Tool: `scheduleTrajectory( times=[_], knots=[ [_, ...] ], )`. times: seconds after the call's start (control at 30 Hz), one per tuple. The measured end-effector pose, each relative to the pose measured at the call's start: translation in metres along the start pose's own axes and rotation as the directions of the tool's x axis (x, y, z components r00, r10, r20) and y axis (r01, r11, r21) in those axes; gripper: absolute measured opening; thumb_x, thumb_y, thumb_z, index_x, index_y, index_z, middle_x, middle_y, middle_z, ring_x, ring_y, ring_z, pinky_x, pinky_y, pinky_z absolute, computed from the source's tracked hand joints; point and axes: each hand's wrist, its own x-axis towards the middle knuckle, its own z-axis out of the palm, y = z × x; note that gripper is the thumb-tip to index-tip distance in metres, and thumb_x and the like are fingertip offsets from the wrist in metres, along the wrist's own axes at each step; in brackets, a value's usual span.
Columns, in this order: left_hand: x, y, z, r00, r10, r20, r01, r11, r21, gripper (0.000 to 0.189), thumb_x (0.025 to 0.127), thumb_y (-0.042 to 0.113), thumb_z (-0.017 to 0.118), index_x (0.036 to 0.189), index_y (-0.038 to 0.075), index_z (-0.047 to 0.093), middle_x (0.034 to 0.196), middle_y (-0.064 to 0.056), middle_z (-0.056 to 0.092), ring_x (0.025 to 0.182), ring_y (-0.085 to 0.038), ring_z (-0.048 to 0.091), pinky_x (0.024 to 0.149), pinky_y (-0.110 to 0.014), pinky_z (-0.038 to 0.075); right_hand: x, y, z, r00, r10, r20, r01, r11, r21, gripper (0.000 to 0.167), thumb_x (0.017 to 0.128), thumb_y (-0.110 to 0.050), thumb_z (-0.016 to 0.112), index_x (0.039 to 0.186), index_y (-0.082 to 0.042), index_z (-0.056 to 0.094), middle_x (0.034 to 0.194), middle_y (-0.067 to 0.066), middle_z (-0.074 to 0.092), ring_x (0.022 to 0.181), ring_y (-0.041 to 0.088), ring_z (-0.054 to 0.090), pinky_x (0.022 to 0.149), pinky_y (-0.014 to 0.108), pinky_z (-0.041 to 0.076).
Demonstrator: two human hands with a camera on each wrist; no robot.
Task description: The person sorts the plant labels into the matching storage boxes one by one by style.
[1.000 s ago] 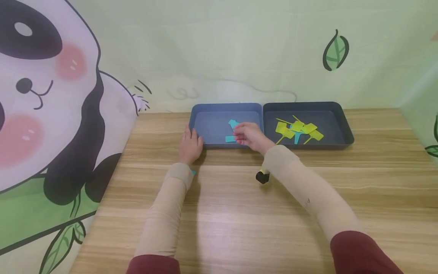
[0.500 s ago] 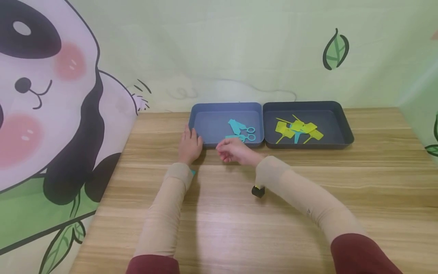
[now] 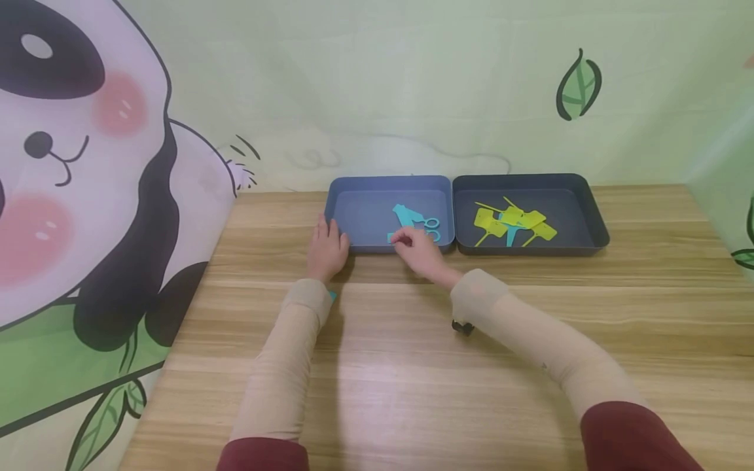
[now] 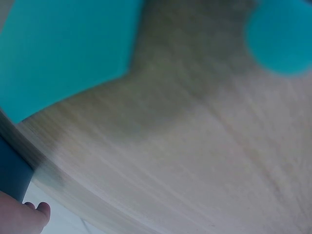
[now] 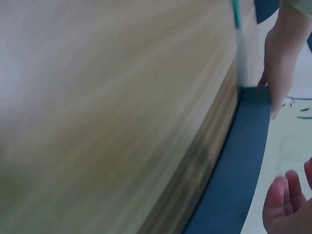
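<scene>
My left hand (image 3: 328, 254) rests with extended fingers against the left front corner of the blue tray (image 3: 365, 203). My right hand (image 3: 421, 252) is above that tray's front rim, its fingers bent over the teal pieces; I see nothing held in it. Flat teal tags (image 3: 406, 213) with ring ends lie in the tray's right part, partly hidden by the right hand. In the right wrist view, the fingers (image 5: 287, 195) are loosely curved above the tray wall (image 5: 239, 161). The left wrist view shows the left hand (image 4: 22, 217) at the lower corner.
A dark tray (image 3: 580, 222) adjoins the blue one on the right. Several yellow tags (image 3: 533, 220) with thin stems lie in it over a teal piece (image 3: 511, 235). A teal bit (image 3: 333, 296) shows beside the left wrist. The wooden table (image 3: 383, 366) meets a printed cloth backdrop.
My right hand moved from inside the blue tray down to its front rim, then back up over the teal tags, which came into view meanwhile. My left hand has stayed in place.
</scene>
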Motion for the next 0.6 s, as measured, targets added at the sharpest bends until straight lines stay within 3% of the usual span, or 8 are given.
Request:
scheduleTrajectory(
  times=[0.1, 0.2, 0.37, 0.6],
  knots=[
    [-0.001, 0.001, -0.001, 1.0, -0.002, 0.01, 0.002, 1.0, 0.007, 0.056, 0.094, 0.031, 0.022, 0.138, -0.004, 0.021, 0.147, -0.022, 0.002, 0.136, -0.034, 0.009, 0.112, -0.039, 0.01, 0.001, 0.007, -0.01, 0.995, -0.073, -0.073, 0.066, 0.993, -0.096, 0.022, 0.082, -0.007, 0.049, 0.098, 0.0, 0.061, 0.098, 0.014, 0.061, 0.091, 0.025, 0.054, 0.081, 0.036, 0.044],
    [-0.001, 0.003, -0.002, 1.0, -0.005, 0.014, 0.005, 1.0, 0.012, 0.056, 0.094, 0.032, 0.022, 0.138, -0.004, 0.021, 0.147, -0.021, 0.003, 0.136, -0.033, 0.009, 0.112, -0.038, 0.01, 0.002, 0.015, -0.025, 0.987, -0.1, -0.128, 0.077, 0.981, -0.177, 0.024, 0.081, -0.01, 0.05, 0.101, -0.002, 0.061, 0.102, 0.013, 0.059, 0.096, 0.026, 0.051, 0.085, 0.039, 0.042],
    [-0.001, 0.003, -0.002, 1.0, -0.006, 0.016, 0.006, 1.0, 0.008, 0.056, 0.094, 0.032, 0.022, 0.138, -0.003, 0.021, 0.147, -0.021, 0.003, 0.136, -0.033, 0.009, 0.112, -0.039, 0.011, 0.003, 0.029, -0.055, 0.969, -0.089, -0.232, 0.027, 0.965, -0.259, 0.028, 0.083, -0.012, 0.05, 0.108, -0.002, 0.057, 0.114, 0.015, 0.053, 0.11, 0.031, 0.045, 0.095, 0.043, 0.035],
    [-0.001, 0.002, -0.003, 1.0, -0.008, 0.021, 0.008, 1.0, 0.002, 0.056, 0.094, 0.031, 0.023, 0.138, -0.003, 0.021, 0.147, -0.021, 0.001, 0.135, -0.034, 0.01, 0.111, -0.041, 0.012, 0.0, 0.059, -0.107, 0.923, -0.051, -0.381, -0.09, 0.935, -0.343, 0.033, 0.084, -0.012, 0.047, 0.114, 0.0, 0.052, 0.128, 0.019, 0.044, 0.122, 0.037, 0.035, 0.102, 0.048, 0.026]
  ],
)
